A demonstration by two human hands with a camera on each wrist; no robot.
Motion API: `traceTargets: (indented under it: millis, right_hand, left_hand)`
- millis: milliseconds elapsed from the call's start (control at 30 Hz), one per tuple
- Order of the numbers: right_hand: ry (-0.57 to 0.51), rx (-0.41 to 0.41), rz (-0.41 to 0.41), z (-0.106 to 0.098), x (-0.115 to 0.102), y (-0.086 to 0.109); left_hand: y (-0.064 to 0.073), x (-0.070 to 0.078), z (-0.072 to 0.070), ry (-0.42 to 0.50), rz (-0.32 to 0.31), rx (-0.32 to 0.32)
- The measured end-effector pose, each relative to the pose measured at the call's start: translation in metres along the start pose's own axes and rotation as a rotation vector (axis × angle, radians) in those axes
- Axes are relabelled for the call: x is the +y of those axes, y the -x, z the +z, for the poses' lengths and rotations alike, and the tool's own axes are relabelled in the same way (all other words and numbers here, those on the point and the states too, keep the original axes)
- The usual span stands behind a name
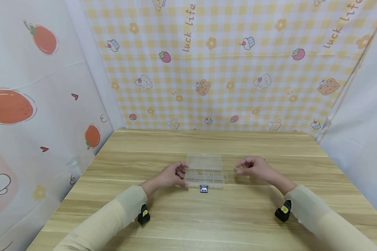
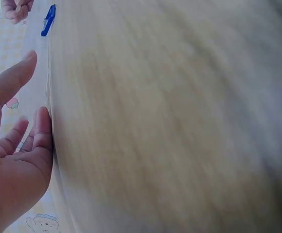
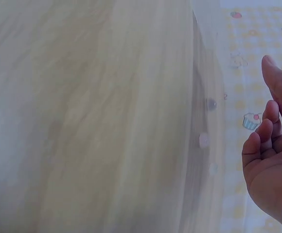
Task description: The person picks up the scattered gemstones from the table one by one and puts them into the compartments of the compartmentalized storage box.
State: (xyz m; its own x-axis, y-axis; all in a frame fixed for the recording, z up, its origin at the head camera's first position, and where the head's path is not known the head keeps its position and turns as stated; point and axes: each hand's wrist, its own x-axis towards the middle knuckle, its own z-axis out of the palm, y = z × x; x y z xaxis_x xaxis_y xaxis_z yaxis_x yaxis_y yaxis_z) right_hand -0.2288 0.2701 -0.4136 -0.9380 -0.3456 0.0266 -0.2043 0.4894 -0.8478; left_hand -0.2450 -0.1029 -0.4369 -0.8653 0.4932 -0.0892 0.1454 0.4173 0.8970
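A clear plastic box (image 1: 193, 184) with rectangular compartments lies open on the wood-grained desk (image 1: 188, 219). The left hand (image 1: 172, 175), thumb and fingers spread, touches its left side; to its right, the right hand (image 1: 257, 169) pinches a small, rounded piece (image 1: 235, 170).

The head view looks forward and down from the near side of the surface (image 1: 213, 223), farthest back, reaching the curtain (image 1: 226, 69) beyond its far edge; each wrist view, turned sideways, skims low and close toward that curtain; head and left wrist share the blue clasp (image 2: 48, 20).
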Motion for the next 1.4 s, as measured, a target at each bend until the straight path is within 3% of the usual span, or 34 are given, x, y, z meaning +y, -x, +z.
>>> traceTargets:
  millis: [267, 633, 1400]
  right_hand:
    - [0.016, -0.019, 0.013, 0.014, -0.008, -0.015]
    - [0.048, -0.033, -0.047, 0.032, -0.012, -0.033]
    - [0.046, -0.111, -0.045, 0.046, -0.016, -0.048]
  left_hand:
    - [0.001, 0.000, 0.000, -0.009, -0.004, 0.004]
    - [0.002, 0.002, 0.001, 0.002, 0.001, 0.007]
    - [0.002, 0.002, 0.000, -0.003, 0.003, 0.009]
